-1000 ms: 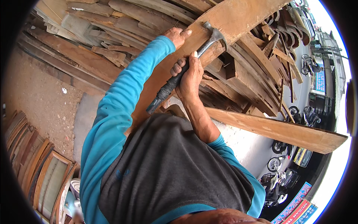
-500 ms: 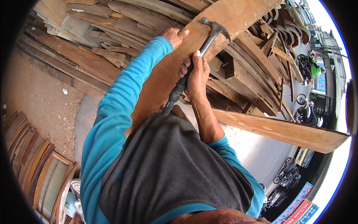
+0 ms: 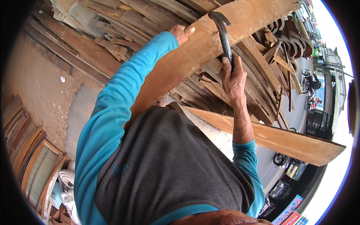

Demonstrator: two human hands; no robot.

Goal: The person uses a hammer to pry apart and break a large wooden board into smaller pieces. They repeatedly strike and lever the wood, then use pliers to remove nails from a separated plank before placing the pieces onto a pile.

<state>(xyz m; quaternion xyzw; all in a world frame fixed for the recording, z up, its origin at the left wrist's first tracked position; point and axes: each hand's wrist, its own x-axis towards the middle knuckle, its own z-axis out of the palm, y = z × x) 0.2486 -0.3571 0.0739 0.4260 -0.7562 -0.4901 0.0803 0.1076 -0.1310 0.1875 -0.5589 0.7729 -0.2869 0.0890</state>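
A wide brown wooden board runs from beside my body up to the far right. My left hand grips its left edge, thumb lying over the face and the other fingers partly hidden. In my right hand is a claw hammer, held by its dark handle. The hammer's metal head is over the board's far part, left of and beyond the hand. Whether the head touches the wood I cannot tell.
Stacked planks lie beyond and left of the board, and a heap of timber is to its right. Another long plank stretches out at right. Curved wooden frames stand at lower left. Motorcycles line the road.
My right hand has moved right with the hammer, and the handle now stands steeper, leaning left. My left hand stays on the board's edge. The view has shifted slightly.
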